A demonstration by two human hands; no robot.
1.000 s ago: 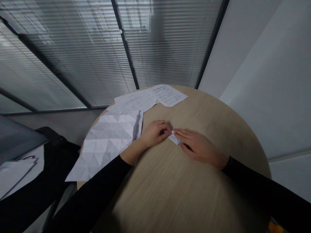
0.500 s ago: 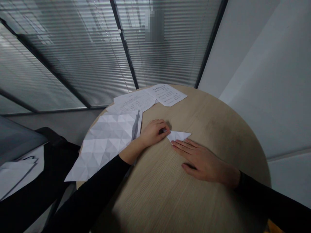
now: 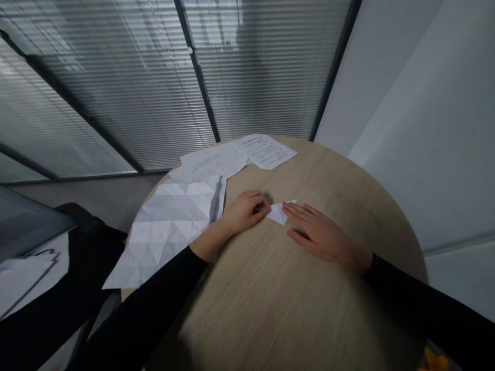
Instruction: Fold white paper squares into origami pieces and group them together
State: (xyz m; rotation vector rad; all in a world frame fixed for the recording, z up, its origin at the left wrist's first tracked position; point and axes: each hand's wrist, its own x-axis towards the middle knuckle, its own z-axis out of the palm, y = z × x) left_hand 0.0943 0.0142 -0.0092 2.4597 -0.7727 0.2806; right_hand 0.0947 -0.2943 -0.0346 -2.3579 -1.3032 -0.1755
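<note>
A small folded white paper triangle (image 3: 279, 212) lies on the round wooden table (image 3: 294, 288). My left hand (image 3: 243, 210) is curled, its fingertips pinching the triangle's left corner against the tabletop. My right hand (image 3: 319, 234) lies flat with fingers stretched out, pressing on the triangle's right part and covering some of it. Both arms wear black sleeves.
A large creased white sheet (image 3: 166, 226) hangs over the table's left edge. Printed papers (image 3: 240, 154) lie at the far edge. Glass walls with blinds stand behind, a plain wall to the right. A dark chair or bag (image 3: 69, 278) is at the left.
My right hand drew back toward me off the paper, baring the triangle, then slid forward onto it again. My left hand has stayed pinned on the left corner.
</note>
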